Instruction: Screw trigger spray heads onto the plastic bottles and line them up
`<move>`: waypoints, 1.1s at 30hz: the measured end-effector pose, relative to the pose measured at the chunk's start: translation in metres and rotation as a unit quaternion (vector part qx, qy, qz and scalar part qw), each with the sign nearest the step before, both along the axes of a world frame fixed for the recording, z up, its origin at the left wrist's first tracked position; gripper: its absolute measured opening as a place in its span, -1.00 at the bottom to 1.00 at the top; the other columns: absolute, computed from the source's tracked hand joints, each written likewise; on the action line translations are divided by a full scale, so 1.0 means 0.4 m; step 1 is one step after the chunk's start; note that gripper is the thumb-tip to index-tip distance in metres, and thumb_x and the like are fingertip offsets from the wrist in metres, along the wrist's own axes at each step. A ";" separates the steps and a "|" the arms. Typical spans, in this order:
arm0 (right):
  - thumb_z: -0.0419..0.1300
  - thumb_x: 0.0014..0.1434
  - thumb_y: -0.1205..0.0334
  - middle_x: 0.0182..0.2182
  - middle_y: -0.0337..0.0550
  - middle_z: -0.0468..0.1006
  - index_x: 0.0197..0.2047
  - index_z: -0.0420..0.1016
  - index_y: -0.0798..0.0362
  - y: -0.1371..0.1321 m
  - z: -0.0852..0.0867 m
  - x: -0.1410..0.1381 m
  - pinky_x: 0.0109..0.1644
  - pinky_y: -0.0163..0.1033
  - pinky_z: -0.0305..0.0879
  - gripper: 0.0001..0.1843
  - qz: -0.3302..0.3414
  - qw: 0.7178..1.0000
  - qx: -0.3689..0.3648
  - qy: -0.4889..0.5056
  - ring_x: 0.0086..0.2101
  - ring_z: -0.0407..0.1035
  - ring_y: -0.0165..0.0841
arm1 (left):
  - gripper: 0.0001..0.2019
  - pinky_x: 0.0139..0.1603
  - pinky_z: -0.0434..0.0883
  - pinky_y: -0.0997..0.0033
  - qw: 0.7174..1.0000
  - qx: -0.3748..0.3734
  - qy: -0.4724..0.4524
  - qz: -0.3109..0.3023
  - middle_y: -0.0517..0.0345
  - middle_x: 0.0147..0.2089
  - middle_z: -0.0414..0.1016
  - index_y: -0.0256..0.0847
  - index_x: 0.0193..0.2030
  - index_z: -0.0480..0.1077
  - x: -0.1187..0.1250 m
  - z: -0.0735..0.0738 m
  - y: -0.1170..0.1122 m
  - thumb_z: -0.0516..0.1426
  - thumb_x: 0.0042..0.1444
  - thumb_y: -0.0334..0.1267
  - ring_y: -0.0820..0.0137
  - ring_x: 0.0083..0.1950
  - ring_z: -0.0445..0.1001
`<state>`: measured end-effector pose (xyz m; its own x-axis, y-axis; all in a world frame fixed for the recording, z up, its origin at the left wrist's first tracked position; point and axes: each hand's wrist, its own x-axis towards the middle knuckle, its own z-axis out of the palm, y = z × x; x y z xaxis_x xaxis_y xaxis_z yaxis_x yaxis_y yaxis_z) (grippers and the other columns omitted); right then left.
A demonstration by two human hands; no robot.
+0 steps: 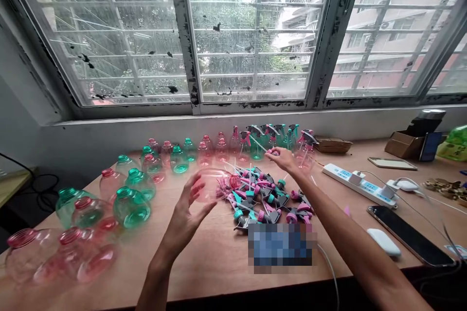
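Note:
My left hand [189,211] has its fingers spread around a pink see-through bottle [213,184] lying on its side on the wooden table [204,257]. My right hand [282,158] reaches to the far side of the table and pinches a pink spray-trigger head [274,152] near the finished spray bottles [272,138]. Between my hands lies a pile of pink and green trigger heads [259,197] with thin tubes.
Several empty pink and green bottles [131,204] lie on the left half of the table. A power strip [359,182], a phone [410,233], a white mouse-like object [383,242], cables and boxes are on the right. A window runs behind.

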<state>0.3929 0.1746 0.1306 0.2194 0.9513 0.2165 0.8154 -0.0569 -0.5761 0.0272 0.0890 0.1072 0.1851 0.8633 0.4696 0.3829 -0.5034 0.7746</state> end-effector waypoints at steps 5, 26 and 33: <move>0.36 0.38 -0.07 0.25 0.11 0.66 0.04 0.73 0.04 -0.254 0.029 0.021 0.28 0.19 0.50 -0.62 0.041 0.995 0.088 0.014 0.19 0.56 0.09 | -0.22 0.41 0.51 -0.14 0.999 0.008 -0.023 0.029 -0.04 0.56 0.33 0.19 0.55 0.11 -0.002 -0.002 0.007 0.33 0.27 -0.09 0.04 0.42 0.53; 0.30 0.34 0.00 0.36 0.10 0.57 -0.08 0.67 -0.15 -0.581 -0.006 -0.096 0.29 0.50 0.38 -0.81 0.113 0.983 0.144 -0.004 0.34 0.42 0.24 | -0.14 0.48 0.46 -0.02 0.981 0.150 0.112 -0.061 0.05 0.60 0.28 0.41 0.61 -0.03 0.097 0.046 -0.135 0.28 0.37 -0.32 0.04 0.59 0.33; 0.24 0.45 0.00 0.54 0.10 0.28 0.14 0.50 -0.17 -0.591 0.003 -0.155 0.41 0.42 0.31 -0.75 0.152 0.958 0.226 0.090 0.47 0.22 0.13 | -0.06 0.50 0.41 -0.22 0.978 0.184 0.089 -0.037 -0.11 0.64 0.22 0.32 0.65 -0.16 0.131 0.059 -0.194 0.32 0.34 -0.14 -0.07 0.58 0.34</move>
<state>0.3307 -0.0617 0.1317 0.0192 0.7952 0.6060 0.6392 0.4563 -0.6191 0.0797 0.0113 0.1309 0.3477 0.6232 0.7005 0.4480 -0.7667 0.4598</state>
